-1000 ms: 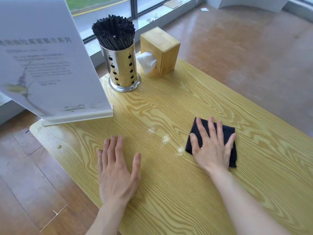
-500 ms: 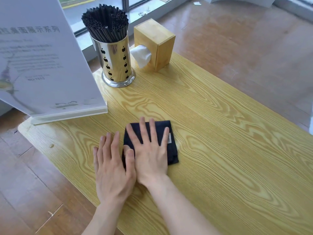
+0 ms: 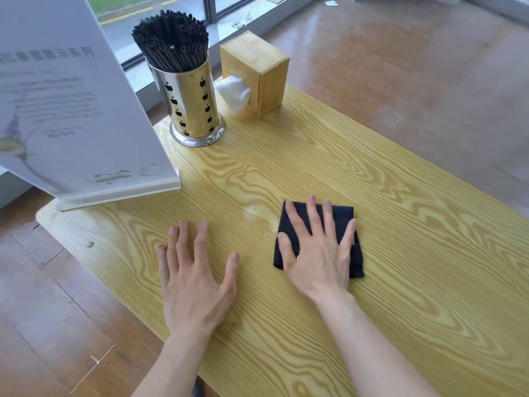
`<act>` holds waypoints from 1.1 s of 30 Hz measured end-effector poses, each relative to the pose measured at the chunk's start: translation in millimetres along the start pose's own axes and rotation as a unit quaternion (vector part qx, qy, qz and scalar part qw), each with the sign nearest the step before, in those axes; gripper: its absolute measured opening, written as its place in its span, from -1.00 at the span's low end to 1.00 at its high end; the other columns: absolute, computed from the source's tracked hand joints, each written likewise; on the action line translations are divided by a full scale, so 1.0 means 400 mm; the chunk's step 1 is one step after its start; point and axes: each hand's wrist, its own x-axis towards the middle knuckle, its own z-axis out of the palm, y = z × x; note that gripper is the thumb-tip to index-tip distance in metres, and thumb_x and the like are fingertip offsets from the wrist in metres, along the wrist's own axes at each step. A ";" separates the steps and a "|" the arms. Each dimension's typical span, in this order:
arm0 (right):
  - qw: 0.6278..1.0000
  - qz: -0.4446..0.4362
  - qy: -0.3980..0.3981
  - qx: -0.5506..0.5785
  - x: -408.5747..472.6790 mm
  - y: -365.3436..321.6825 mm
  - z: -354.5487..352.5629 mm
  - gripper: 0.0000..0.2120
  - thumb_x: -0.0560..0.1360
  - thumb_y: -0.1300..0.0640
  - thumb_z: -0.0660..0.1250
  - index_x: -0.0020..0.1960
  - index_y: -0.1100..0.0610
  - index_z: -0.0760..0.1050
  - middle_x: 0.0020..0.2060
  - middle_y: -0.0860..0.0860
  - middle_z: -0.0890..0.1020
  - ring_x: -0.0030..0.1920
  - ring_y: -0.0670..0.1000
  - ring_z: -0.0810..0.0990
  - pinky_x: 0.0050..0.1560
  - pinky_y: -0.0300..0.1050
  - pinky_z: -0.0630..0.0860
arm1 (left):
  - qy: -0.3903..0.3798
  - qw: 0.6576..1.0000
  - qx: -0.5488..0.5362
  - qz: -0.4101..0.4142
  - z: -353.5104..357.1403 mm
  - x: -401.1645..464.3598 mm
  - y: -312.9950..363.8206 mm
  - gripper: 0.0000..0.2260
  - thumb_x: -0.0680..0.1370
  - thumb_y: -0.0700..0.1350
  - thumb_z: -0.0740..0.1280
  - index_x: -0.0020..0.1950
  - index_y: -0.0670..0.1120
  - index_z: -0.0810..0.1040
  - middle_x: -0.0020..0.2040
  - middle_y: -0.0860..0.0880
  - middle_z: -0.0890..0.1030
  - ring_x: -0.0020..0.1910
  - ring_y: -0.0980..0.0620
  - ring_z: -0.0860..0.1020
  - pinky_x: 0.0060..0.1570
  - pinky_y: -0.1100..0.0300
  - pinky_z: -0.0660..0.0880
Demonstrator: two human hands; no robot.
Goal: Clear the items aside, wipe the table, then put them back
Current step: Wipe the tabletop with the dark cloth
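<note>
A folded black cloth [image 3: 344, 216] lies on the yellow wood-grain table [image 3: 329, 150], near its middle. My right hand [image 3: 317, 253] lies flat on the cloth with fingers spread, pressing it down. My left hand [image 3: 194, 276] rests flat on the bare tabletop to the left of the cloth, holding nothing. At the far left end stand a metal holder of black straws [image 3: 191, 110], a wooden tissue box [image 3: 257, 67] with a white tissue poking out, and a white display sign [image 3: 71, 110].
A shiny damp patch [image 3: 252, 210] shows on the table just left of the cloth. The table's rounded corner [image 3: 45, 216] and near edge run along brown floor tiles. A window sill lies behind the straw holder.
My right hand has slid the cloth from beside my left hand back to the right. My left hand has stayed flat in about the same place.
</note>
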 end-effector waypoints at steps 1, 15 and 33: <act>1.000 0.025 0.002 0.002 0.007 -0.004 0.004 -0.41 0.63 -0.28 -0.09 0.63 -0.22 -0.05 0.67 -0.01 -0.02 0.66 0.13 -0.12 0.50 0.52 -0.13 | 0.001 1.000 -0.001 -0.001 0.000 -0.001 0.001 -0.31 0.57 0.37 0.02 0.63 0.10 0.05 0.67 -0.04 0.02 0.64 0.07 -0.20 0.61 -0.04 -0.18; 1.000 0.003 -0.010 0.005 0.147 -0.251 0.033 -0.40 0.63 -0.25 -0.17 0.64 -0.17 -0.14 0.66 0.07 -0.15 0.63 0.21 -0.28 0.44 0.54 -0.24 | 0.015 0.998 -0.067 -0.014 0.003 0.007 -0.007 -0.37 0.63 0.29 -0.17 0.64 0.03 0.10 0.67 -0.02 0.07 0.65 0.09 -0.16 0.60 -0.02 -0.19; 1.000 -0.008 -0.029 0.009 -0.177 -0.248 0.022 -0.41 0.65 -0.29 -0.02 0.63 -0.22 -0.06 0.67 0.03 -0.13 0.64 0.13 -0.28 0.49 0.53 -0.14 | -0.079 0.984 -0.059 0.151 -0.041 -0.054 -0.053 -0.42 0.62 0.25 -0.05 0.63 0.14 0.09 0.67 0.01 0.05 0.65 0.07 -0.16 0.60 -0.05 -0.21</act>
